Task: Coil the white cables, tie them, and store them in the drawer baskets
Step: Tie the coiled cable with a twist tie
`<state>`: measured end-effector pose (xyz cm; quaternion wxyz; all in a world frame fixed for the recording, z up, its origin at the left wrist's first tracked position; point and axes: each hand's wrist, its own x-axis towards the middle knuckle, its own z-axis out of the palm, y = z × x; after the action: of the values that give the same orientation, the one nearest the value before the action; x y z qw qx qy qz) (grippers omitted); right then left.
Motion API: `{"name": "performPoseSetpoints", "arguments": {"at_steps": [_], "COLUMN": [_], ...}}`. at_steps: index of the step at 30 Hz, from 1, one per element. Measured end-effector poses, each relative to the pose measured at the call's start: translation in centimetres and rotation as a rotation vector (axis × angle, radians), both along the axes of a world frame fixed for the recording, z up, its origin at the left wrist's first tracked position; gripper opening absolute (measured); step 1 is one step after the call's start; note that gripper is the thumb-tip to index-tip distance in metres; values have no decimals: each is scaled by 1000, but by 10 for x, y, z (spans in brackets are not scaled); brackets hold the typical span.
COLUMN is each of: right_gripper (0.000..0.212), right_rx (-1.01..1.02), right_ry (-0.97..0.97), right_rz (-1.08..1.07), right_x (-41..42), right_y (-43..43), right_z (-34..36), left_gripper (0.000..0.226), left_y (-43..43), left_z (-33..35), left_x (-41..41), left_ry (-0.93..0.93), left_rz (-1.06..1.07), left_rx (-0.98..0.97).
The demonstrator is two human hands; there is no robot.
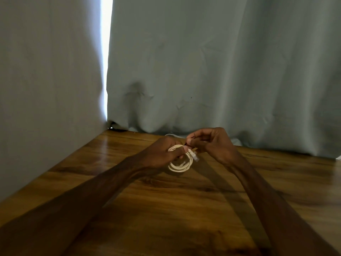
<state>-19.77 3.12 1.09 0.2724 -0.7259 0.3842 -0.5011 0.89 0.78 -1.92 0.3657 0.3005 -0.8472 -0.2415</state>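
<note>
I'm holding the coiled white cable (180, 168) just above the wooden table (166, 209). My left hand (160, 154) is gripping the coil's upper left side, fingers curled round the loops, and the lower half of the ring is hanging free below my knuckles. My right hand (212, 145) is sitting just to the upper right of the coil, thumb and fingertips pinching a thin tan strip (194, 149), which I'm taking to be the tie. The strip is running from my pinch down toward the top of the coil, right where the plug end (195, 157) is poking out. So the right hand is the nearer one to the tying spot, and the wrap is going to have to pass across the loops there. Toward me from the coil, the tabletop is giving me room to work. Beyond the coil the curtain (203, 71) is hanging close, with something pale (168, 134) at its foot that I can't make out. Left of the coil, the wall (46, 89) is well apart. No drawer baskets are showing.
</note>
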Motion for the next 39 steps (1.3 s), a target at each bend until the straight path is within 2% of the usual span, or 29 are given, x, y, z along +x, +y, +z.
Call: {"name": "performPoseSetpoints", "arguments": {"at_steps": [5,8,13,16,19,23,27,39], "right_gripper": [18,24,19,24,23,19,21,17], "right_rx": [48,177,207,309,360,329,285,217], "right_ry": [87,10,-74,-139,-156,-171,-149,-30], "right_rz": [71,149,141,176,202,168,162,133], "right_x": [-7,-10,-12,-15,-19,-18,-19,-20], "right_y": [6,9,12,14,15,13,13,13], "right_z": [5,9,8,11,13,12,12,15], "left_gripper": [24,20,24,28,33,41,32,25], "left_y": [-7,-9,-10,-11,-9,-6,-2,3], "left_z": [0,1,3,2,3,5,7,9], "left_x": [2,3,0,-1,-3,-4,-6,-7], "left_ry": [-65,-115,-174,-190,-196,-197,-184,-192], "left_rz": [62,56,40,68,76,72,51,45], "left_rx": [-118,-242,-467,-530,-560,-578,-602,-651]}}
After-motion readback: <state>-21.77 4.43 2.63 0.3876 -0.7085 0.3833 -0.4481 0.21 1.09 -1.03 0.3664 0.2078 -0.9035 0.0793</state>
